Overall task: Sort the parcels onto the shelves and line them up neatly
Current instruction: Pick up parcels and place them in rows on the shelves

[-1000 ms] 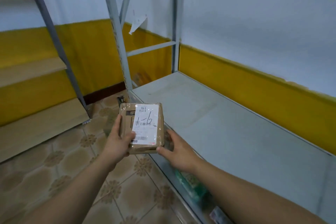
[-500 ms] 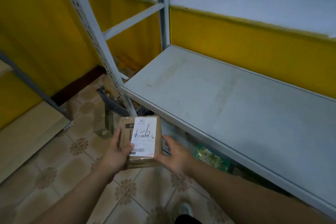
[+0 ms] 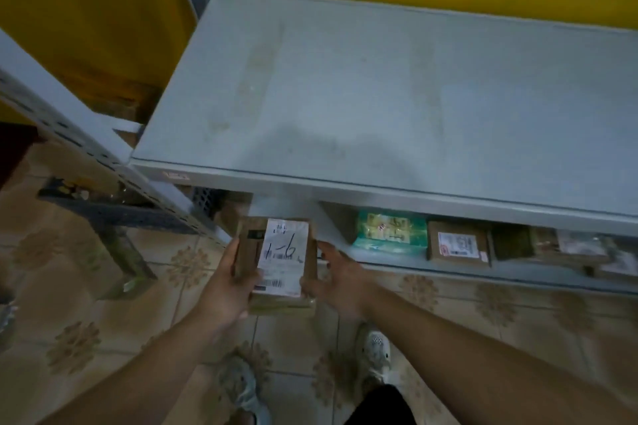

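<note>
A small brown cardboard parcel (image 3: 276,262) with a white label marked "1-6" sits between both my hands, just in front of the lower shelf's opening. My left hand (image 3: 229,283) grips its left edge, thumb on top. My right hand (image 3: 336,278) holds its right edge with fingers curled round the side. The grey upper shelf (image 3: 379,97) lies bare above. On the lower shelf (image 3: 414,267) stand a green parcel (image 3: 390,229), a brown box (image 3: 459,243) with a red-and-white label, and more parcels (image 3: 580,248) further right.
A perforated grey shelf upright (image 3: 86,145) slants across the left. A dark metal bracket (image 3: 114,210) lies on the patterned tile floor. Yellow wall behind. My two shoes (image 3: 374,352) stand on the tiles below the parcel.
The view has tilted down and closer to the rack; the lower shelf with its parcels has come into sight. The parcel has dropped to the lower shelf's level, still held in both hands.
</note>
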Motion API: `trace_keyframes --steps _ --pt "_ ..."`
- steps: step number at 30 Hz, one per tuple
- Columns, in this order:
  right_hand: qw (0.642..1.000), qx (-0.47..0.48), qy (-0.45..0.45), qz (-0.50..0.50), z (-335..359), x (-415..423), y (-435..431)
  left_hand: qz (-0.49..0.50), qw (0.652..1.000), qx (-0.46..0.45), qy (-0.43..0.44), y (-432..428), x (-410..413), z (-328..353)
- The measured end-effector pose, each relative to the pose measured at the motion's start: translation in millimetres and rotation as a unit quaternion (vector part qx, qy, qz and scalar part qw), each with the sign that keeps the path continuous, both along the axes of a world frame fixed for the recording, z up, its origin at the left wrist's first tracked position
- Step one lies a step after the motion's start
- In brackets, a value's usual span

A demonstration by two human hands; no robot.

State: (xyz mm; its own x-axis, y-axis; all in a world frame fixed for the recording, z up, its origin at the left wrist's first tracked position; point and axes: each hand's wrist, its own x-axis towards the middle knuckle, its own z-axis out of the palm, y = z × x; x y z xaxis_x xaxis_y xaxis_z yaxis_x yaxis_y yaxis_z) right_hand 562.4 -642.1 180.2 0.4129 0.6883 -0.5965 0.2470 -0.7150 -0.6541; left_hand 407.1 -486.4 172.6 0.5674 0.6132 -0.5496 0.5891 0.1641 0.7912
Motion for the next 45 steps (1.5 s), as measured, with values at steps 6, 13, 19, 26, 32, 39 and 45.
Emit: trace_keyframes --steps 6,13,19,26,32,39,45 --pt "0.997 -0.042 -0.016 -0.068 -103 -4 5 -0.101 0.992 0.042 0.064 40 33 -98" --pt "0.989 -0.01 -0.066 -0.129 -283 55 16 -0.097 0.991 0.083 0.037 83 101 -258" --pt "0.978 0.014 -0.184 -0.097 -396 89 28 -0.141 0.987 0.069 0.022 124 129 -349" --pt "0.928 -0.05 -0.369 0.025 -467 98 52 -0.215 0.973 0.078 0.016 157 143 -365" --pt "0.919 -0.094 -0.38 0.033 -481 96 50 -0.265 0.859 0.406 0.164 114 162 -354" --pt "0.908 -0.069 -0.413 0.01 -499 102 53 -0.398 0.776 0.425 0.241 99 172 -356" --pt "0.909 -0.068 -0.412 0.005 -497 100 51 -0.519 0.686 0.442 0.253 132 156 -338"
